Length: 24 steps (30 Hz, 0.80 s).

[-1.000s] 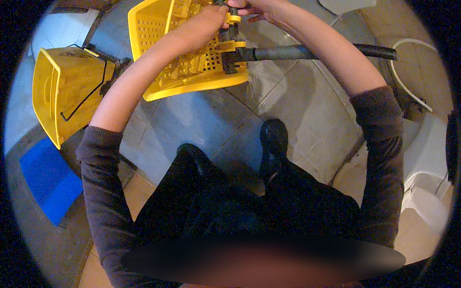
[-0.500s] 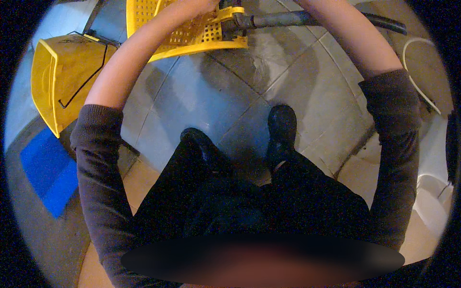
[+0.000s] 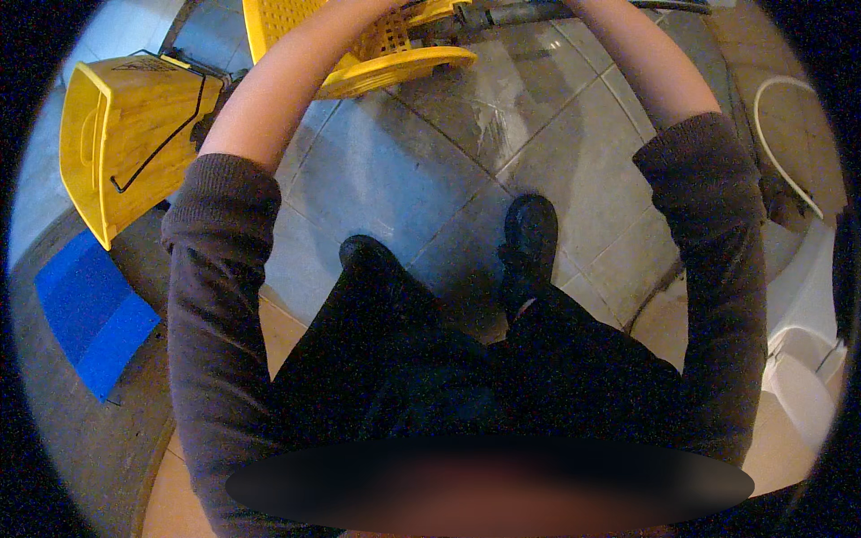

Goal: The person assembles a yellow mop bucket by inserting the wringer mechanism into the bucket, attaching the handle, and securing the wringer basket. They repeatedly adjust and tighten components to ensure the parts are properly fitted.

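At the top edge is a yellow perforated mop wringer (image 3: 404,72) with a dark grey tubular lever (image 3: 516,13) running to the right from it. My left hand (image 3: 384,4) reaches the wringer, only its wrist end in view; its fingers are cut off, so I cannot tell its grip. My right forearm (image 3: 632,58) passes up beside the lever, and that hand lies beyond the picture's top. To the left stands a yellow mop bucket (image 3: 148,134) with a black wire handle (image 3: 157,161).
Wet grey floor tiles (image 3: 404,170) lie between my dark shoes (image 3: 531,229) and the wringer. A blue mat or pad (image 3: 94,309) is on the floor at left. On the right are a pale curved hose (image 3: 762,117) and a white fixture (image 3: 803,386).
Both forearms have shifted farther up and inward. The wringer has tilted and moved up a little, and its lever has risen toward the top edge.
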Available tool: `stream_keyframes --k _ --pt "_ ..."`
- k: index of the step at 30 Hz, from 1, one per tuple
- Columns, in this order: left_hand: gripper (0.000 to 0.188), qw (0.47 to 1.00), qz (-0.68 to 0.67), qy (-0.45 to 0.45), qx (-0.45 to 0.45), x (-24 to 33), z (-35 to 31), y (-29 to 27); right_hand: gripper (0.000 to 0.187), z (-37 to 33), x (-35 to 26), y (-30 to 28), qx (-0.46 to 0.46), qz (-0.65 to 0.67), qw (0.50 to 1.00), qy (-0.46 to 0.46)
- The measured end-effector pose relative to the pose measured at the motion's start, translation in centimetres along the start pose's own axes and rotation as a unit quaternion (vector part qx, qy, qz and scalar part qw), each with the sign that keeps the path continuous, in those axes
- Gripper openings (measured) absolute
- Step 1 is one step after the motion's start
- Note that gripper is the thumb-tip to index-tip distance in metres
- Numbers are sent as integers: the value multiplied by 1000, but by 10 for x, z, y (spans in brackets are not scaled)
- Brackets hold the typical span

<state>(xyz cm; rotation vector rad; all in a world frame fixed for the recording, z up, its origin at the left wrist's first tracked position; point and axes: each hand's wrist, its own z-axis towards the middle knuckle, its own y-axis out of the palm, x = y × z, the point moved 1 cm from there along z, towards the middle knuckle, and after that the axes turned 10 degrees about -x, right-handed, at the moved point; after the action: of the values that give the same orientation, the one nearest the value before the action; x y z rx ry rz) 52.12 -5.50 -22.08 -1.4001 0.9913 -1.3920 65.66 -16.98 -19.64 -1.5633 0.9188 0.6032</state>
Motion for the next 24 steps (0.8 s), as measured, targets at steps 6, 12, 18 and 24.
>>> stream_keyframes --k 6,12,18,24 --pt "36 994 90 -48 -38 -1 6 4 55 0 6 -2 -13 -31 999 -42" --pt "38 990 69 -102 -73 5 2 -1 57 1 -1 3 42 -95 994 -37" --pt "29 992 65 -58 -88 -2 2 -5 52 5 -3 0 60 -87 994 -11" --pt "25 984 62 -116 -120 -6 7 -9 51 10 -7 -3 64 -109 992 -11"
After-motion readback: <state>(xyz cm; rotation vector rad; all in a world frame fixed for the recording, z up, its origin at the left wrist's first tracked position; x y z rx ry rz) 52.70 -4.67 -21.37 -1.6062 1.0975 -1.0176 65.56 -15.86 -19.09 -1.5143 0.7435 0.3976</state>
